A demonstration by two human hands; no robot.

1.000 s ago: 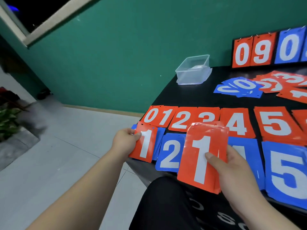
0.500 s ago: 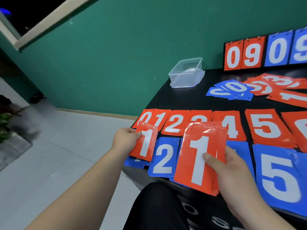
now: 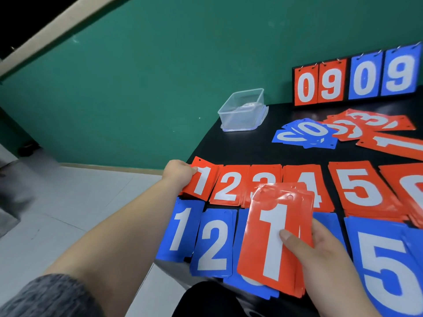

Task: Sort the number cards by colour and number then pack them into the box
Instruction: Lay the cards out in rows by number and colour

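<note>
Now your left hand [image 3: 180, 173] pinches the red 1 card [image 3: 202, 183] into sequence beside the red 2 pile [image 3: 226, 187], right hand [image 3: 325, 259] gripping the red stack [image 3: 272, 243].

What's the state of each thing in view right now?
Left hand: pinches a red 1 card at the red row's left end.
Right hand: holds a red stack, 1 on top.
Clear box: open, upright, no lid on top.
Scoreboard: upright, showing 09 09.
Blue pile: loose, unsorted.
Red pile: loose, unsorted.
</note>
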